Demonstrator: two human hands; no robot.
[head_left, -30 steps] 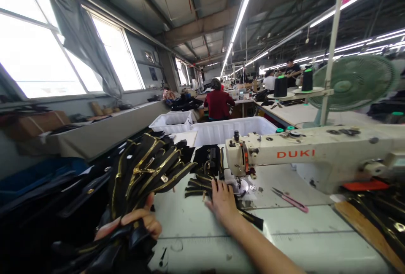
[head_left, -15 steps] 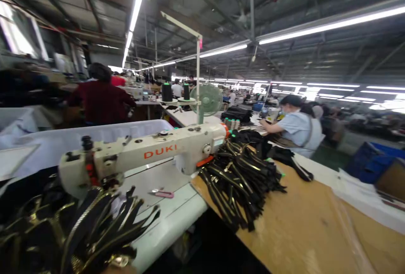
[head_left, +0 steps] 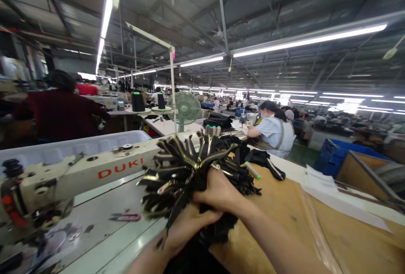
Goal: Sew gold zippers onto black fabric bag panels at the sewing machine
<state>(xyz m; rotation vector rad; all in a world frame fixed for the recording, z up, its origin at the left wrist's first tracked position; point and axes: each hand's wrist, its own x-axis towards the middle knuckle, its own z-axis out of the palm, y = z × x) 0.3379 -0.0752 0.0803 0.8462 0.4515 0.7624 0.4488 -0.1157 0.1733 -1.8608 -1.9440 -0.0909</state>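
A thick bundle of black zippers (head_left: pixel 171 175) with gold teeth fans out above the front of the sewing table. My right hand (head_left: pixel 223 192) is closed around its gathered middle. Below it, my left hand (head_left: pixel 186 225) also grips the bundle, thumb pointing towards the right wrist; some fingers of both hands are hidden by the black tapes. Dark strips hang down under the hands. To the left stands the white sewing machine (head_left: pixel 85 175) marked DUKI, partly covered by the bundle. More black zippers (head_left: pixel 245 179) lie behind my right hand on the tan board.
Pink-handled thread snips (head_left: pixel 129 217) lie on the machine bed. A thread spool (head_left: pixel 252 170) rests on the tan board (head_left: pixel 278 223). Beyond are a white bin (head_left: pixel 104 140), a green fan (head_left: pixel 186 107), a blue bin (head_left: pixel 332 156) and seated co-workers.
The zipper bundle has moved from the lower left, by the needle end, to the middle in front of me. Both hands now show on it. My view has turned right.
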